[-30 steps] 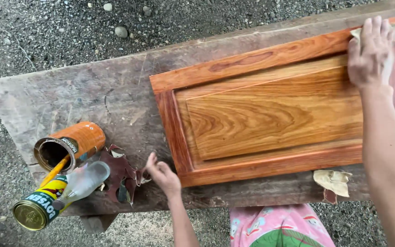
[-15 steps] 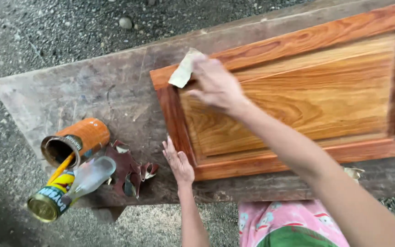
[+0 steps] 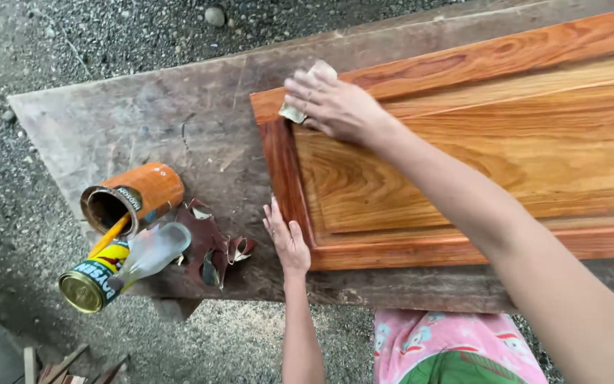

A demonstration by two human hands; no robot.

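A varnished orange-brown wooden cabinet door [image 3: 477, 163] with a raised centre panel lies flat on a weathered plank bench [image 3: 143, 121]. My right hand [image 3: 335, 107] presses a small pale piece of sandpaper [image 3: 313, 80] onto the door's top left corner. My left hand [image 3: 287, 238] rests flat, fingers apart, against the door's left edge near the bottom corner, holding nothing.
At the bench's left end lie an orange tin [image 3: 133, 199] on its side, a yellow and green can [image 3: 97, 281], a clear plastic bottle [image 3: 154, 249] and torn reddish sandpaper scraps [image 3: 211, 249]. Gravel ground [image 3: 51, 43] surrounds the bench. Pink patterned clothing [image 3: 456, 345] shows below.
My right hand swept with the sandpaper from the door's far right end to its top left corner. My left hand moved up against the door's left edge.
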